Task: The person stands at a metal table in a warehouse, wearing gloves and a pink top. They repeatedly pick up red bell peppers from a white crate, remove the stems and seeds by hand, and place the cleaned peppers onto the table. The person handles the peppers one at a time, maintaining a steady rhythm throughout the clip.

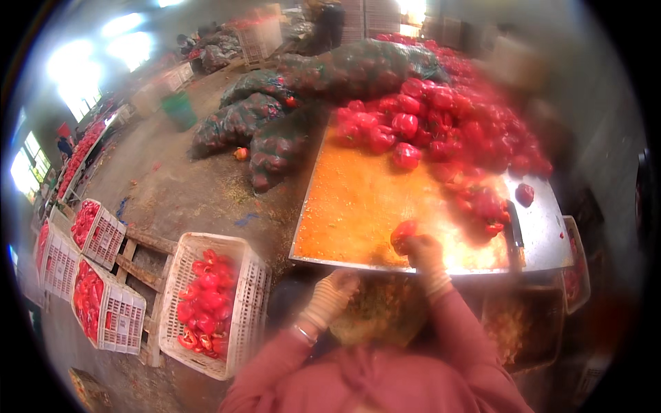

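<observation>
My right hand (426, 254), in a work glove with a ribbed cuff, grips a red bell pepper (404, 236) at the near edge of a metal-topped table (356, 206). Orange liquid and scattered seeds cover much of this tabletop. Just below the table's front edge is my left hand (338, 289), gloved too, its fingers loosely curled. Blur hides whether anything is in it. A large heap of whole red bell peppers (405, 124) covers the table's far side. A knife (515, 227) with a dark handle lies to the right, beside some blurred pepper pieces (485, 204).
On a wooden pallet (142, 271) to my left stands a white plastic crate (248, 289) holding cut red peppers (206, 304). Several filled crates (121, 320) are beyond it. Full mesh sacks (279, 147) lie behind the table. A crate (578, 263) sits at its right edge.
</observation>
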Available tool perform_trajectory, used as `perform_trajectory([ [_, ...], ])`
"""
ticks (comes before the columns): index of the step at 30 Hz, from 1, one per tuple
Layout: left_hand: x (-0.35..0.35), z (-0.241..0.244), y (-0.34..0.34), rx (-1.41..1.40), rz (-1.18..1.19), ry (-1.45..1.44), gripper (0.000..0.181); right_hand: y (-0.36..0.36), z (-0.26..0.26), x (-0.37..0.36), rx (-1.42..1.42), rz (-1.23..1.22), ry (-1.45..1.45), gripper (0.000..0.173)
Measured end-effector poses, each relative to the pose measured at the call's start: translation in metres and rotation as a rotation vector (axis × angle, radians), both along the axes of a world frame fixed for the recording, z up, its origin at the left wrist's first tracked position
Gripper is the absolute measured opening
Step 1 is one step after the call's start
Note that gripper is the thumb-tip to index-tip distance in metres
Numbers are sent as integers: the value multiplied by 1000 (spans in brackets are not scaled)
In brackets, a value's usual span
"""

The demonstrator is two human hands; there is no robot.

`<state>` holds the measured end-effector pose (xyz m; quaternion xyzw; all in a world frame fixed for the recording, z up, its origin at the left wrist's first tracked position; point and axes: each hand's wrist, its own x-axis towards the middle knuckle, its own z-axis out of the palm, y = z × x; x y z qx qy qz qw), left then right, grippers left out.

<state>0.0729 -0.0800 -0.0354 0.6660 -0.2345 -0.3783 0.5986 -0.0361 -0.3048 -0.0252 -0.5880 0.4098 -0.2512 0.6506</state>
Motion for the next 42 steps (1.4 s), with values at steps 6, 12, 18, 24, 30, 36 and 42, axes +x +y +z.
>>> perform_trajectory([
  [6, -4, 8, 4, 88, 35, 426, 32, 32, 16, -12, -440, 105, 345, 33],
  [12, -24, 8, 3, -274, -10, 644, 41, 117, 29, -5, -1070, 711, 733, 18],
  [18, -28, 10, 8, -182, 55, 561, 43, 136, 53, -29, -1135, 760, 527, 25],
  [24, -38, -8, -2, -220, 33, 275, 41, 127, 35, -38, -1079, 621, 455, 73],
  [30, -51, 19, 15, 43, 43, 152, 37, 126, 12, -28, -949, 635, 639, 57],
  [36, -59, 13, 18, 221, 4, -165, 40, 128, 14, -20, -814, 595, 616, 39],
  [42, -63, -2, 23, 252, -11, -266, 42, 135, 5, -26, -717, 487, 569, 46],
])
